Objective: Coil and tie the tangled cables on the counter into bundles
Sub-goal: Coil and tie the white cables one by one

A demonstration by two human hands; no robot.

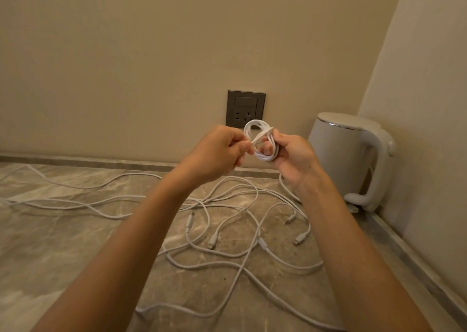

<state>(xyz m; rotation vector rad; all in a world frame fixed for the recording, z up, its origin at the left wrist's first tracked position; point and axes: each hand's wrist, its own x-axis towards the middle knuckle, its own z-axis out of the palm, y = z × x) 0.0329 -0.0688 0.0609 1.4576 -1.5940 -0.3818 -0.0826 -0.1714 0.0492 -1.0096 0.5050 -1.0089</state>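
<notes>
Two bare forearms reach in from the lower edge and meet at mid-frame, above the worktop.

- Beige wall (126,54): fills the upper half; a second wall runs down the right edge.
- Marbled grey-brown counter (63,243): covers the lower half, with a raised lip where it meets both walls.
- Tangled cables (199,201): white, lying loose on the counter from the left edge to lower centre, crossing each other many times. Densest under and between the two forearms.
- White kettle (341,150): upright in the right corner, lid closed, handle towards the camera.
- Left hand (217,152): fingers curled, thumb and forefinger pinching a free strand that runs from the coil.
- Right hand (293,155): fingers curled round the coil, thumb on its upper side; one fingertip (265,151) shows through the loop.
- Grey socket plate (246,107): on the wall just behind the hands, its lower edge partly hidden.
- Coiled cable (266,158): small white bundle held in the air between the hands, one loop standing up above the rest.
- Several connector ends (190,221): scattered on the counter at centre right.
</notes>
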